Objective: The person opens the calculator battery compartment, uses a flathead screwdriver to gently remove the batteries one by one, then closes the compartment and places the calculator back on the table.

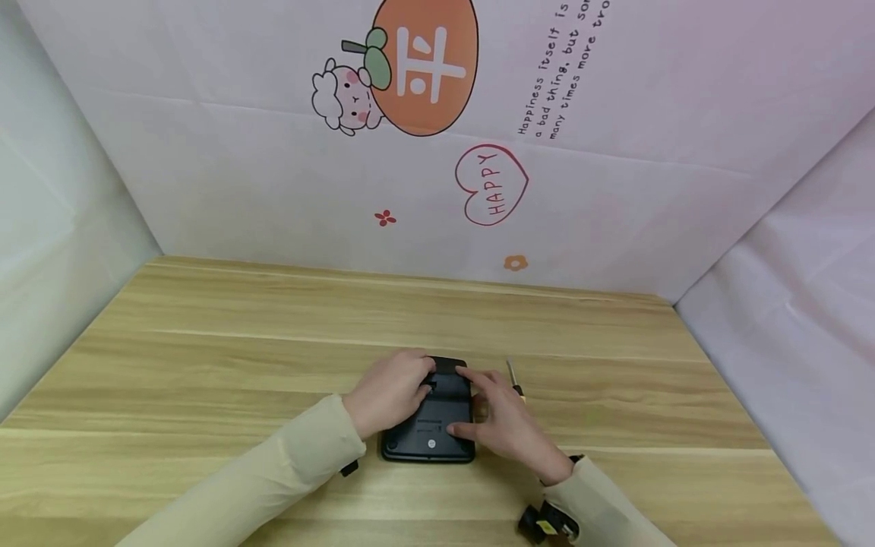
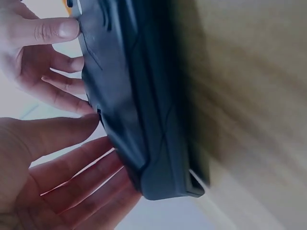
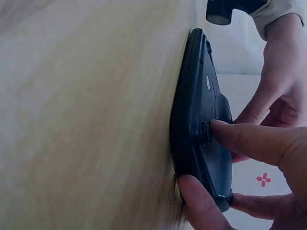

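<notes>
A black calculator-like device (image 1: 415, 442) lies face down on the wooden table, its back with a small label and a recessed panel turned up. My left hand (image 1: 391, 391) holds its far left part, the thumb at a small notch in the back and the fingers over the far edge. In the left wrist view, that thumb (image 2: 81, 125) bends onto the notch. My right hand (image 1: 506, 422) grips the right side, thumb on the back and index finger near the far right corner. The right wrist view shows the right thumb (image 3: 235, 134) against a round foot.
A screwdriver (image 1: 514, 378) with a metal shaft lies just beyond the right hand, its handle partly hidden. The wooden table (image 1: 205, 342) meets a white printed backdrop (image 1: 239, 175) at the back. A black wrist camera (image 1: 547, 524) sits at the right sleeve.
</notes>
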The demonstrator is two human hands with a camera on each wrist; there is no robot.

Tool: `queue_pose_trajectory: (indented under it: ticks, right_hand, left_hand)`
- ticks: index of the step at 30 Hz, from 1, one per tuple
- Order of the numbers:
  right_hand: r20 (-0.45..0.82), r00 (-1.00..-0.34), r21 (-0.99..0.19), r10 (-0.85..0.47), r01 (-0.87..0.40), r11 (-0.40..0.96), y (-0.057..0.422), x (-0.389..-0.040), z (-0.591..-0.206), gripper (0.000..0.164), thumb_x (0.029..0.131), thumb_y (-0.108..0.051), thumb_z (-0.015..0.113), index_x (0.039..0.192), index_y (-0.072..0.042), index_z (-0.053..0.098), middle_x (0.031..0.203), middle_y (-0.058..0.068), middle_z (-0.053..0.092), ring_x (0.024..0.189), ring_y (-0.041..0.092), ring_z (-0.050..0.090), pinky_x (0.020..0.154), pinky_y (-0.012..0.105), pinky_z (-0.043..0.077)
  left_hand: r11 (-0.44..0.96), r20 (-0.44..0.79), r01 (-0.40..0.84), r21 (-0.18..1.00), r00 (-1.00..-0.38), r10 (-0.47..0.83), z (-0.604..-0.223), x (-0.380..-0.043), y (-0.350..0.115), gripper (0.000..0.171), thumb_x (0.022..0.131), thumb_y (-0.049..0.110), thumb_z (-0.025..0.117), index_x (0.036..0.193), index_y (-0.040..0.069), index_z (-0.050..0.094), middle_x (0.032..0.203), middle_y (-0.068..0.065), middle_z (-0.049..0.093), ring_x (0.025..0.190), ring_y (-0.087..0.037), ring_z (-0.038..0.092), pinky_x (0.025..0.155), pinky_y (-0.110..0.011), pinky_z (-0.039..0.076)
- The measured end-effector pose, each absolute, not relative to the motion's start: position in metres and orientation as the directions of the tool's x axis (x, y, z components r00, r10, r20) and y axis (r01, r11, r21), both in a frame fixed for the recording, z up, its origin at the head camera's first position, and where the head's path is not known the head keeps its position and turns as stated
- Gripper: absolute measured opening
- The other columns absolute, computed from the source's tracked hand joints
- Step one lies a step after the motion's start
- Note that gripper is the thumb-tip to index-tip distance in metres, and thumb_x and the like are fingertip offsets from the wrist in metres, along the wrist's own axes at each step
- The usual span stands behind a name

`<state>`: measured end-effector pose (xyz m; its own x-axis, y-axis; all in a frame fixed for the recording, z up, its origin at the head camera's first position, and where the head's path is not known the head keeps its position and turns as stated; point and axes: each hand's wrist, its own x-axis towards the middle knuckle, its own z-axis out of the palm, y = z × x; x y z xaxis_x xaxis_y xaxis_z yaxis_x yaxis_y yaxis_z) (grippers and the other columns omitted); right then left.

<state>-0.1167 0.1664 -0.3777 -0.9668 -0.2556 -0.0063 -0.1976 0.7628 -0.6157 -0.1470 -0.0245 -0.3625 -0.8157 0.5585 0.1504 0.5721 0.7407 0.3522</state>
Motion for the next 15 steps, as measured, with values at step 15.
queue_pose_trajectory:
  ticks: [15]
  right_hand:
    - [-0.01,-0.966,-0.615,-0.257,-0.197,0.764,0.1676,-0.1165,-0.3777,0.075,0.071,-0.022,0.086,0.138,-0.013,0.051,0.118,0.008,0.054,0.092,0.018,0.058,0.077,0.034,0.047]
  left_hand:
    - [0.746,0.15,0.652,0.135,-0.757,0.635,-0.3564,-0.1492,-0.0141,0.009,0.087,0.004,0.066,0.082,0.009,0.073,0.085,-0.005,0.064,0.073,-0.018,0.062,0.061,-0.029,0.052]
